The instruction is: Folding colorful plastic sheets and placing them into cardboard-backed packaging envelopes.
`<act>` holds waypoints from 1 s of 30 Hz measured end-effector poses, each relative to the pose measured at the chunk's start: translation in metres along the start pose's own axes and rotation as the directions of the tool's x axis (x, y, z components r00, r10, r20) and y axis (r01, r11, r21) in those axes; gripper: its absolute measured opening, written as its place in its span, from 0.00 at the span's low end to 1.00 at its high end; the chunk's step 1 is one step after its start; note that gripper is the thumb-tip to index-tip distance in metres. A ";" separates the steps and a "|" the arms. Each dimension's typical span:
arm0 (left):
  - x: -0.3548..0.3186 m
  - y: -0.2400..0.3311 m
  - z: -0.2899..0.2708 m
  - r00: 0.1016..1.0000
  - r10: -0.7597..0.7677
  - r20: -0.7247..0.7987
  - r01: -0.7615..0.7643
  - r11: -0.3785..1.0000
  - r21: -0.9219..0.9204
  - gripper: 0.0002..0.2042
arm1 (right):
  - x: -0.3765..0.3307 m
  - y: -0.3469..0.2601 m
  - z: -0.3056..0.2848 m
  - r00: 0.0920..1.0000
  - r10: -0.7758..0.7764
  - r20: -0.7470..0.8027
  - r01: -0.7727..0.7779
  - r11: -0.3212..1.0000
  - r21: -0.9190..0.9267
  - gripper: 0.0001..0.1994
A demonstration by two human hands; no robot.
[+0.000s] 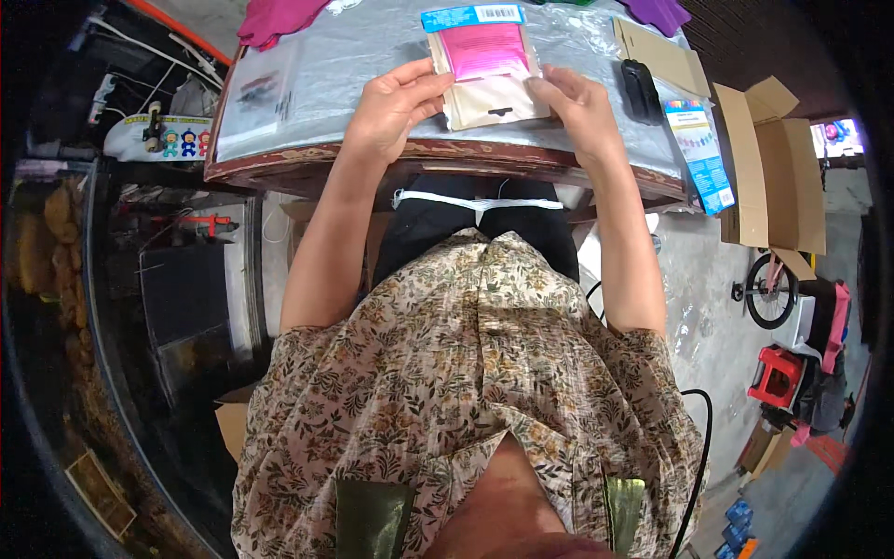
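Note:
Both my hands hold a flat packet (486, 54) above the table near its front edge. The packet has a blue printed band with a barcode at its far end, a bright pink middle and a cream part with a small dark hang slot nearest me. My left hand (399, 101) pinches its left edge between thumb and fingers. On the opposite edge, my right hand (575, 104) grips with the thumb on top and the fingers mostly hidden beneath.
A grey-covered table (317, 102) bears a black case (640, 91), a blue-and-white printed packet (698, 154), a cardboard piece (659, 56), a clear plastic bag (261, 93), pink fabric (277, 20) and purple fabric (655, 13). An open cardboard box (778, 172) stands right of the table.

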State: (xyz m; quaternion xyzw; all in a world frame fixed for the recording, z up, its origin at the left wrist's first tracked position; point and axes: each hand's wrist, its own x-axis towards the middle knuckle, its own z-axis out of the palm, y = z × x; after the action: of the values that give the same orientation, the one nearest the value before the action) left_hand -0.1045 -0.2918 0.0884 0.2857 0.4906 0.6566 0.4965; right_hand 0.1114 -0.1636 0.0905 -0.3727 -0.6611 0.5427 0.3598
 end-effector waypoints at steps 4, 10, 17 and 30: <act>-0.004 0.004 0.008 1.000 0.004 -0.021 -0.003 0.999 0.044 0.16 | -0.014 -0.022 0.002 0.996 0.044 0.082 -0.057 0.985 0.163 0.14; -0.006 0.005 0.005 1.000 -0.002 0.009 0.002 0.997 0.071 0.13 | -0.028 -0.033 0.010 0.999 -0.019 -0.050 0.026 0.987 0.158 0.10; -0.008 0.008 0.007 0.999 -0.046 -0.009 0.047 0.989 0.139 0.13 | -0.030 -0.026 0.014 0.997 -0.024 -0.067 0.033 0.990 0.140 0.10; -0.014 0.019 0.013 0.996 -0.038 0.081 0.025 0.988 0.151 0.16 | -0.033 -0.029 0.012 0.998 0.041 0.048 -0.053 0.952 0.301 0.07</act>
State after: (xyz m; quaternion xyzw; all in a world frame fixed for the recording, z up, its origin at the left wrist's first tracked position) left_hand -0.0958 -0.3010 0.1122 0.3416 0.5218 0.5975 0.5040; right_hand 0.1132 -0.2021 0.1149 -0.3177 -0.5686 0.6533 0.3859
